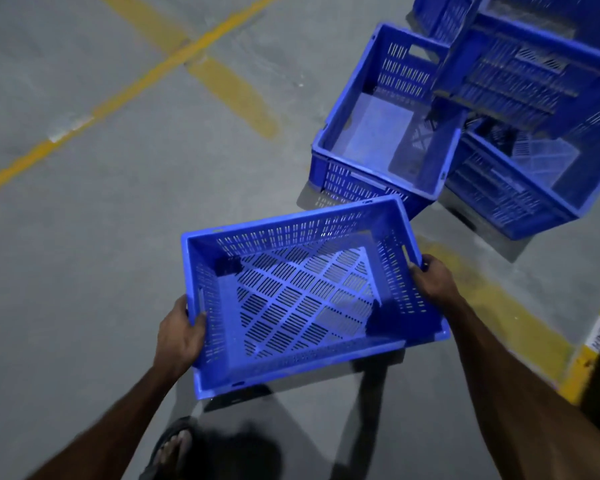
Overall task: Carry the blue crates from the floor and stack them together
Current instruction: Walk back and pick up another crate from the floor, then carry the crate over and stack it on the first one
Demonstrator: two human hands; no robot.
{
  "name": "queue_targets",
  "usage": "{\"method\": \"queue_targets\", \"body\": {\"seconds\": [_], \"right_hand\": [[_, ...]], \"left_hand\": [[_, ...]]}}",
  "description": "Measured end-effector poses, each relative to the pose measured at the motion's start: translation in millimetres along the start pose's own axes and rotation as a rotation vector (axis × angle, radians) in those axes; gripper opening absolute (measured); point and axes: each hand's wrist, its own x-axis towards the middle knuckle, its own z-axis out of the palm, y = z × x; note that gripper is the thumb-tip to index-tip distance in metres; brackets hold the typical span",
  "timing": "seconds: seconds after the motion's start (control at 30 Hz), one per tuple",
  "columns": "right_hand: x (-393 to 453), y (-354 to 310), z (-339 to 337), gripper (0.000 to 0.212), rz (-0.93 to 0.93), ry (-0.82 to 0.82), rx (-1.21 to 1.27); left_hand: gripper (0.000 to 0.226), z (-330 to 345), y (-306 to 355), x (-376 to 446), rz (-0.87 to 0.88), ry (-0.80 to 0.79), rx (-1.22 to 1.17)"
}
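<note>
Left hand (181,332) and right hand (430,278) gripped the carried blue crate (305,296) by its short ends; the open floor crate (378,133) lay ahead, nearer the right hand.

Dim, bluish light falls on the grey floor (84,237), soft shadows pool at the bottom, and the crates (520,74) at upper right are smeared by blur.

Bare forearms (499,358); a dark open-toed sandal (168,445) on one foot.

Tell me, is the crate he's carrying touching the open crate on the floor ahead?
Cannot tell. In the head view the carried crate's far corner overlaps the floor crate, hiding any gap.
</note>
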Motion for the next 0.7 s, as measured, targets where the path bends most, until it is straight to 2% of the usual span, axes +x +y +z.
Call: {"method": "queue_targets", "body": {"seconds": [0.17,0.3,0.4,0.57,0.7], "right_hand": [[-6,-6,-1,0.024,-0.076,0.056,0.019],[-42,-41,-43,0.014,-0.119,0.049,0.08],[-72,-77,-92,0.02,-0.122,0.054,0.11],[-152,-164,-189,0.013,-0.187,0.09,0.169],[-228,-240,-268,0.027,-0.227,0.127,0.18]], "left_hand": [[0.045,2,-3,9,-0.022,0.019,-0.037],[0.043,-41,30,3,0.015,0.069,-0.082],[0.043,-103,66,-4,0.045,0.071,-0.089],[0.05,-232,146,-29,0.114,0.12,-0.134],[0.051,-351,219,-65,0.193,0.182,-0.16]]}}
